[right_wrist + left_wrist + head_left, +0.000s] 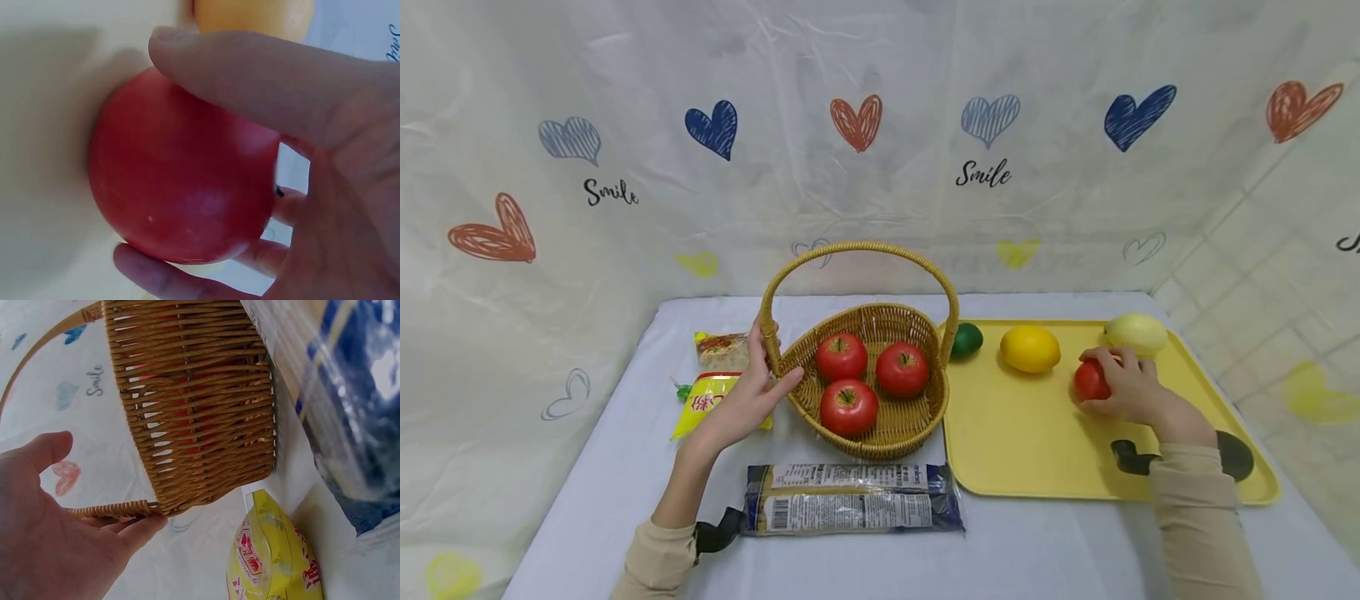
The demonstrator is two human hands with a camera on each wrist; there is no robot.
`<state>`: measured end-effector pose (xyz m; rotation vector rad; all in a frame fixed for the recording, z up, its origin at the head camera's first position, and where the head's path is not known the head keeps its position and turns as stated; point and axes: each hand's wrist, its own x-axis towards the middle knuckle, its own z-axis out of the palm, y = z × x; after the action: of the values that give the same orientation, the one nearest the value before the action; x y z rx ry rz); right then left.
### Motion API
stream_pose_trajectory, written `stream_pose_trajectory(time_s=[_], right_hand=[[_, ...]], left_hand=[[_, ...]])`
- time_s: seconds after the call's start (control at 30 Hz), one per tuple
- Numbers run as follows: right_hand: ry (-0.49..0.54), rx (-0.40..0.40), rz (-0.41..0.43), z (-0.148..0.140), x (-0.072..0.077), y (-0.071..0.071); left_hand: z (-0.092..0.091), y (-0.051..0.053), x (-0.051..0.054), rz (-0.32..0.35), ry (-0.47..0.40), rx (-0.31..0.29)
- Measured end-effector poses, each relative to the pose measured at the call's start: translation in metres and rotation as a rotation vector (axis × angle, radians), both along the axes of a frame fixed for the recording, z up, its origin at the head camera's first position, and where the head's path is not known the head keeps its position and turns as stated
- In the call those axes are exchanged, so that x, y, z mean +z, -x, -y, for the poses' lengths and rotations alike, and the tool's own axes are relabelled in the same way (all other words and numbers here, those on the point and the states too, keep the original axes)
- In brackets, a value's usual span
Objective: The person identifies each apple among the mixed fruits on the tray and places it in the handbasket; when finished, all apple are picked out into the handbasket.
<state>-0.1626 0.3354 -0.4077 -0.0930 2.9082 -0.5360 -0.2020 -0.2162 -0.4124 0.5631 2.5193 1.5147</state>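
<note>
In the head view, a wicker basket [880, 312] with a tall arched handle holds several red apples. My left hand [748, 400] is at its left side, fingers behind the handle's base and thumb over the rim. The left wrist view shows that hand [69, 531] against the handle, with the basket's woven wall [194, 406] beyond. Over the right part of a yellow tray [1015, 450], my right hand [1131, 392] grips another red apple [1090, 381]. Up close in the right wrist view, the thumb and fingers wrap round this apple [184, 169]; its underside meets or nearly meets the tray.
A yellow lemon [1030, 348], a dark green fruit [966, 340] and a pale yellow-green fruit [1137, 333] lie along the tray's back. In front of the basket is a long dark package [853, 498]. Left of it lie a yellow packet [707, 400] and a noodle-like packet [721, 352].
</note>
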Motion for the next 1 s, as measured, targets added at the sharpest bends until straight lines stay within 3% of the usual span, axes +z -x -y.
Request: stream_pose_trajectory(time_s=[0.47,0.7,0.77,0.9,1.0], right_hand=[[0.010,0.042,0.098,0.016,0.006,-0.005],[0.145,0.153,0.232,0.042,0.017,-0.004],[0.133,0.175,0.219,0.049,0.021,-0.005],[0.084,0.201,0.094,0.062,0.026,-0.006],[0.102,0.212,0.018,0.070,0.025,-0.007]], left_hand=[[0.000,0.003,0.001,0.002,0.000,-0.015],[0.003,0.001,-0.001,0.007,0.001,-0.009],[0.003,0.001,-0.001,0.006,-0.003,-0.010],[0.002,0.001,-0.001,0.008,-0.017,-0.017],[0.001,0.000,0.000,0.011,-0.017,-0.018]])
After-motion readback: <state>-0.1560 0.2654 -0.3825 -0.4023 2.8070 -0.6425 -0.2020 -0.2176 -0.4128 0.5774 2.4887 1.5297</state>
